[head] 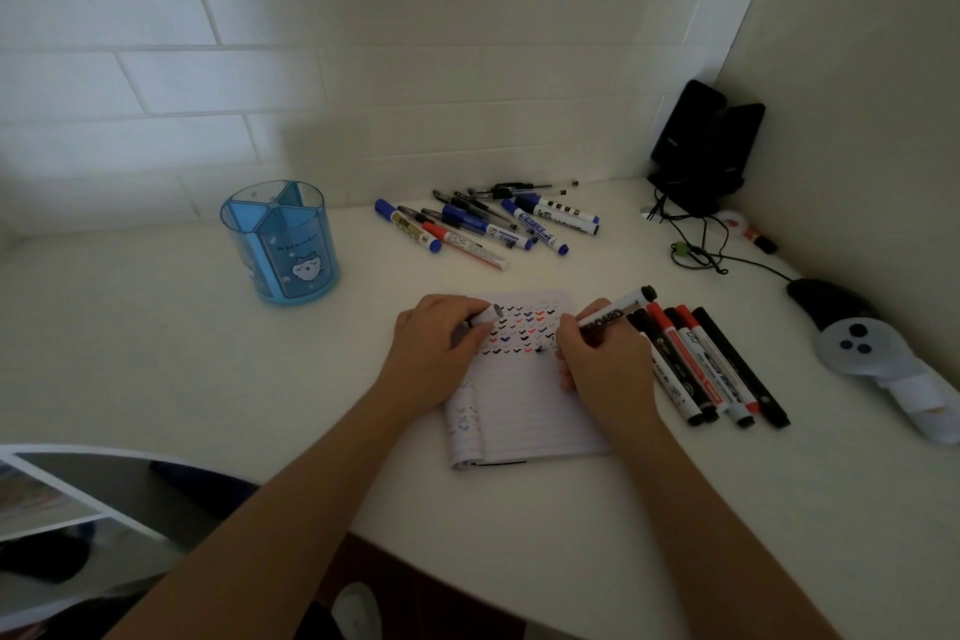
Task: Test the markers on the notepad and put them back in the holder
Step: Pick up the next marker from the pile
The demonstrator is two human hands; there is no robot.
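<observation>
Right fingers: the right hand (597, 359) is curled round a whiteboard marker (608, 314), gripping low on the barrel. The tip is down on the page and the rear end points away to the right.
Left fingers: the left hand (436, 353) pinches a pale cap (487, 314) between thumb and forefinger. The heel of the hand rests on the page's left side.
Notepad: the notepad (524, 411) lies open and flat under both hands. Rows of black, blue and red tick marks (524, 327) fill its top part, and the ruled lines below are blank.
Tested group (judged): a row of markers (711, 369) lies capped and side by side, just right of the notepad.
Untested group (judged): a loose pile of markers and pens (483, 224) lies well behind the notepad, near the wall.
Holder: the blue holder (280, 244) stands upright to the far left, well apart from the hands. No marker shows in its compartments.
Progress: testing looks well advanced, judging by the many ticks. Returning markers to the holder appears not yet begun.
Open room: bare desk (156, 353) lies between the notepad and the holder, so the leftward path is unobstructed.
Right-side limits: the speakers (701, 140), cables (696, 244), mouse (826, 299) and controller (872, 353) crowd the corner.
Near edge: the desk front runs just below the forearms.
</observation>
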